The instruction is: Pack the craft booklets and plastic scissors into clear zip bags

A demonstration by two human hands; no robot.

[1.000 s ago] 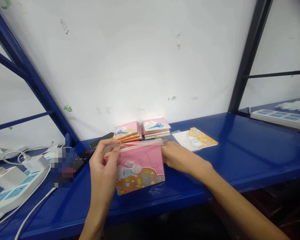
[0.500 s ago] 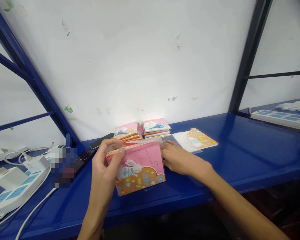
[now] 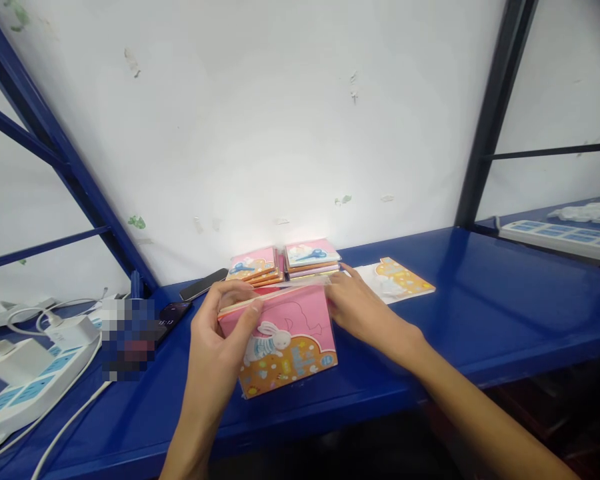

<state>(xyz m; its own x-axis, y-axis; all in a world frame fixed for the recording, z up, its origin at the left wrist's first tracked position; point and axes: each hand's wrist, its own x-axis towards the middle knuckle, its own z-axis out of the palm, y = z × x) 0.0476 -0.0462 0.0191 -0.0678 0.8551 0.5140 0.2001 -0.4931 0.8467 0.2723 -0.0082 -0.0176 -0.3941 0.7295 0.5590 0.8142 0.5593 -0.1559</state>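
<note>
"Where's that pink book going?"

"I'm pinching it in my left hand, right in front of the stacked books, and my right hand is resting half-open against its edge."

A pixelated patch hides whatever sits at the left of the counter. The hands partly cover the pink packet.

On my screen the counter looks like painted metal, very smooth and glossy. The pink paper pad has a smooth printed face, and I see a thin clear plastic bag around it, with a shiny surface. The wall is matt white plaster, rough in some spots. The power strip is smooth white plastic.
</note>
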